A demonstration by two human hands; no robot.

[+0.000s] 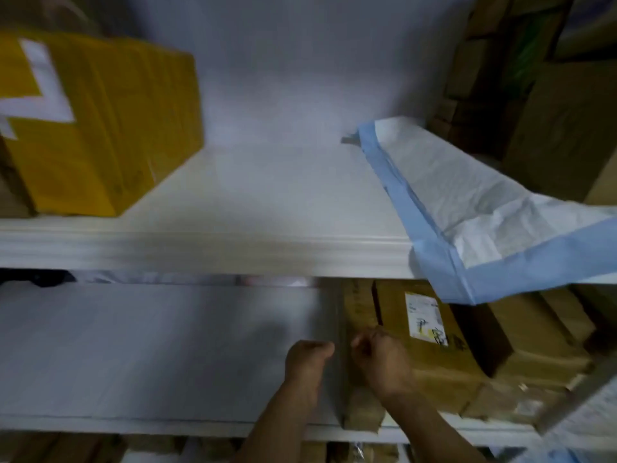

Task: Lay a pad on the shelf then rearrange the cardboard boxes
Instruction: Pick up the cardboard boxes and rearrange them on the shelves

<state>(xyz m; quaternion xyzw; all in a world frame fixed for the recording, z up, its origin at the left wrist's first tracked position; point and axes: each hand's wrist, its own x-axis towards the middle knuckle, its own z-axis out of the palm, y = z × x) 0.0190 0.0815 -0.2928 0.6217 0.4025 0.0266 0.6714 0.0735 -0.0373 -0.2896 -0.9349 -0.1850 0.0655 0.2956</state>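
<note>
Blue-edged pad [467,202] lay crumpled on upper shelf [233,248], overhanging, not spread; left hand [309,365] and right hand [384,359] fingers curled at cardboard box [434,355] edge, grip unclear; rearranging mostly left.

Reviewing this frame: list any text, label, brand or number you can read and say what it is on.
Nothing here reads clearly enough to quote.
White label on the brown cardboard box, lower shelf: printed lines and dark handwritten marks, too blurred to read.
White tape patch on the yellow cardboard box, upper shelf: no lettering visible.
Blue-edged pad: no print visible.
</note>
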